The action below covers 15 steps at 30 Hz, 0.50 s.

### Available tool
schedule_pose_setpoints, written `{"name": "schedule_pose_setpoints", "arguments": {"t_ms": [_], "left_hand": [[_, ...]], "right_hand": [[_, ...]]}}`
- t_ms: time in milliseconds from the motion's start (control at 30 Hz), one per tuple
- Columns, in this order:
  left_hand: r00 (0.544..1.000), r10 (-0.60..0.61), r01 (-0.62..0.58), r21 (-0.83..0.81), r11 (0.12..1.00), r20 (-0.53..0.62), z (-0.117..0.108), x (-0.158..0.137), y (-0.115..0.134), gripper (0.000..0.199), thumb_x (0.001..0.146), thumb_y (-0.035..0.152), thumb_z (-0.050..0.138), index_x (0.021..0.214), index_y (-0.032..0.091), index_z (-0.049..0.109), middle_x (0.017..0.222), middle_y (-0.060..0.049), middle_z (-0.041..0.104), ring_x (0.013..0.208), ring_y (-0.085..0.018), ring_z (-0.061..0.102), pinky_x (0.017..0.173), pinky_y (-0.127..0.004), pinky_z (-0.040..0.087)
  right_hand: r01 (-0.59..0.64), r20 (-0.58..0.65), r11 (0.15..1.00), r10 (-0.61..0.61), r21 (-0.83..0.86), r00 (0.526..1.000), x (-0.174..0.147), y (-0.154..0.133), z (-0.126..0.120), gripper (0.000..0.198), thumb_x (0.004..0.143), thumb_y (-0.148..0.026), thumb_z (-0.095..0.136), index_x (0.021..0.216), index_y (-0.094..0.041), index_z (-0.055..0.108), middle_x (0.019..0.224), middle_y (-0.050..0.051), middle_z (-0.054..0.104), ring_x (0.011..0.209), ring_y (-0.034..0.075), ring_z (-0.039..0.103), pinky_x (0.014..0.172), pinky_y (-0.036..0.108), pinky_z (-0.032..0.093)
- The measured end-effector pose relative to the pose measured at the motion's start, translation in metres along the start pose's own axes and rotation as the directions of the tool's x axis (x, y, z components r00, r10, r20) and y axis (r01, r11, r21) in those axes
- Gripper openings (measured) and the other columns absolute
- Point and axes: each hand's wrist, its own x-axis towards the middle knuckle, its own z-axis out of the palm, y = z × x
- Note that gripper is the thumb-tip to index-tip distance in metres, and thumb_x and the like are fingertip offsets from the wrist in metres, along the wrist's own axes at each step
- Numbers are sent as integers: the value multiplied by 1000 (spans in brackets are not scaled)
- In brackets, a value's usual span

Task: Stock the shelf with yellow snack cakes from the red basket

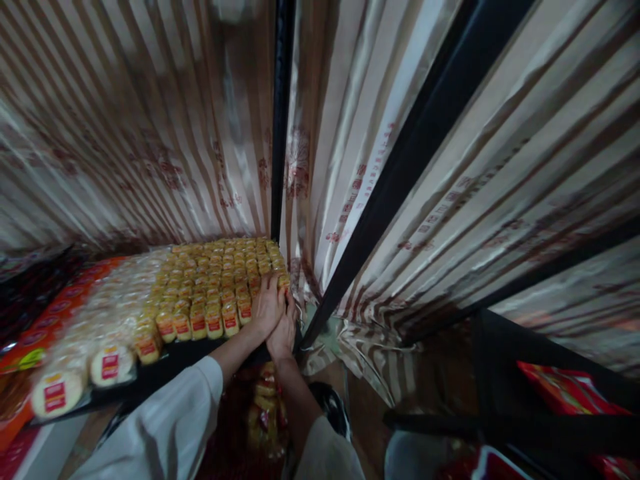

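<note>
Small yellow wrapped cakes [210, 287] with red labels stand in tight rows on a dark shelf. At the right end of these rows, my left hand [269, 308] lies over the front corner, its fingers closed on wrapped cakes there. My right hand [283, 332] is right beside it, against the outer side of the same corner. Its fingertips are closed about a wrapped cake [283, 280] at the edge. The hands touch each other and hide part of the end rows.
Round white packaged cakes [113, 363] and an orange-red row of packets [75, 300] lie left of the yellow ones. Dark posts [390, 180] and striped curtains [200, 133] stand behind. Below is a dim box with yellow packets [267, 413]. Red bags [570, 390] lie at right.
</note>
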Motion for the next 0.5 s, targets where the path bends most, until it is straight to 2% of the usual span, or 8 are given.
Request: {"name": "schedule_pose_setpoints", "arguments": {"t_ms": [133, 200, 267, 333, 400, 500], "left_hand": [[995, 96, -94, 69, 993, -30, -15, -41, -11, 38, 84, 16, 40, 120, 17, 51, 119, -11, 53, 114, -21, 49, 100, -38, 39], [985, 171, -168, 84, 982, -32, -23, -66, -20, 35, 85, 17, 37, 116, 16, 53, 114, -11, 56, 109, -19, 53, 96, -37, 43], [974, 210, -204, 77, 976, -80, -32, -90, -30, 34, 85, 16, 35, 113, 17, 54, 111, -10, 57, 101, -17, 57, 90, -33, 47], [973, 212, -208, 56, 977, -86, -42, -113, -39, 34, 84, 13, 34, 111, 17, 54, 107, -9, 58, 85, -13, 60, 82, -29, 50], [980, 188, -185, 43, 982, -59, -51, -134, -48, 35, 81, 10, 34, 106, 18, 57, 102, -7, 60, 77, -11, 60, 78, -26, 51], [996, 93, -94, 43, 995, 6, -64, -164, -66, 33, 81, 9, 34, 97, 20, 60, 95, -5, 62, 84, -13, 61, 80, -26, 50]], "right_hand": [[49, -58, 999, -49, 3, 997, 0, 10, 7, 50, 82, -15, 37, 131, -16, 42, 140, 12, 36, 132, 24, 28, 106, 43, 29], [59, -81, 998, -59, 1, 995, -1, 12, 8, 53, 78, -11, 36, 131, -13, 42, 140, 13, 37, 132, 22, 28, 107, 42, 29], [81, -120, 997, -79, 13, 990, -2, 10, 6, 54, 76, -8, 35, 130, -11, 43, 138, 14, 38, 131, 21, 30, 106, 41, 31], [121, -161, 992, -113, 43, 980, -3, 5, 3, 51, 77, -8, 33, 126, -10, 46, 135, 15, 41, 128, 21, 34, 103, 40, 35], [191, -177, 979, -176, 73, 968, -7, -1, -2, 46, 79, -10, 32, 121, -10, 51, 129, 15, 46, 124, 21, 39, 100, 39, 39], [271, -166, 955, -249, 122, 954, -29, -8, -9, 37, 84, -17, 34, 114, -11, 54, 116, 15, 55, 111, 21, 49, 91, 37, 45]]}}
